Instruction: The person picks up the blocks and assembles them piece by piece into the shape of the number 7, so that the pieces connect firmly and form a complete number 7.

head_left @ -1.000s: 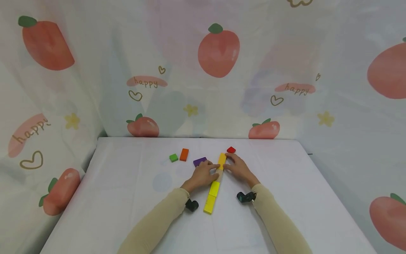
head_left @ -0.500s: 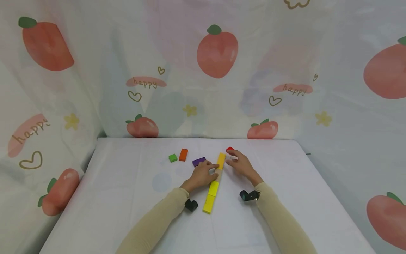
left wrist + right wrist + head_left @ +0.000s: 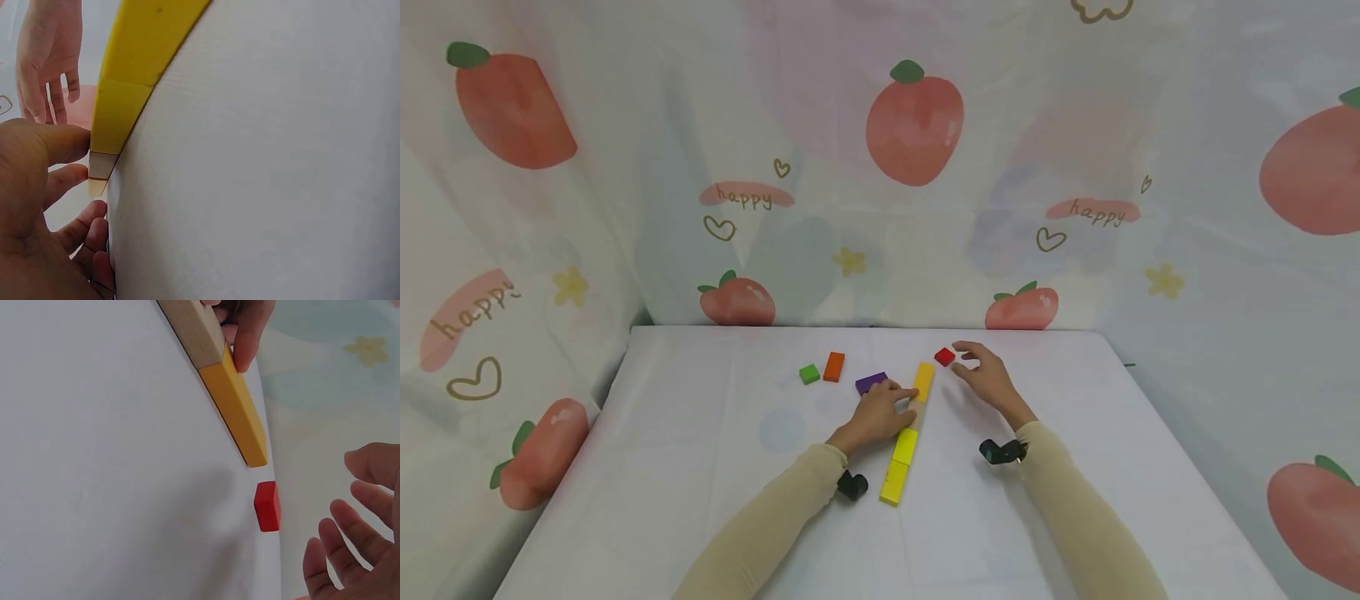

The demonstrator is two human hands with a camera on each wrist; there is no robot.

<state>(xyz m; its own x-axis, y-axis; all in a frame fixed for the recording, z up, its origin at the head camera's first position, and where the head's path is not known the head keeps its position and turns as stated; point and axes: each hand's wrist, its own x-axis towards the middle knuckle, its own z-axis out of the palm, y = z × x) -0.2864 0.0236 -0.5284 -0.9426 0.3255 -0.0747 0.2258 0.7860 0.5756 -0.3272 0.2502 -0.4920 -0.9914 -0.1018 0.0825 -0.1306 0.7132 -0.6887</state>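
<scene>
Left hand [image 3: 880, 412] rests on the white bench [image 3: 700, 467], fingers relaxed, tips touching the bare wooden block [image 3: 917, 408] in the line of yellow blocks [image 3: 905, 446], with the purple block [image 3: 871, 382] just beside its knuckles. Right hand [image 3: 988, 379] hovers wide, fingers spread, holding nothing, just beside the small red block [image 3: 945, 357], not touching it. Red block sits alone just past the far end of the line. Green block [image 3: 808, 373] and orange block [image 3: 833, 366] lie well off to the left.
</scene>
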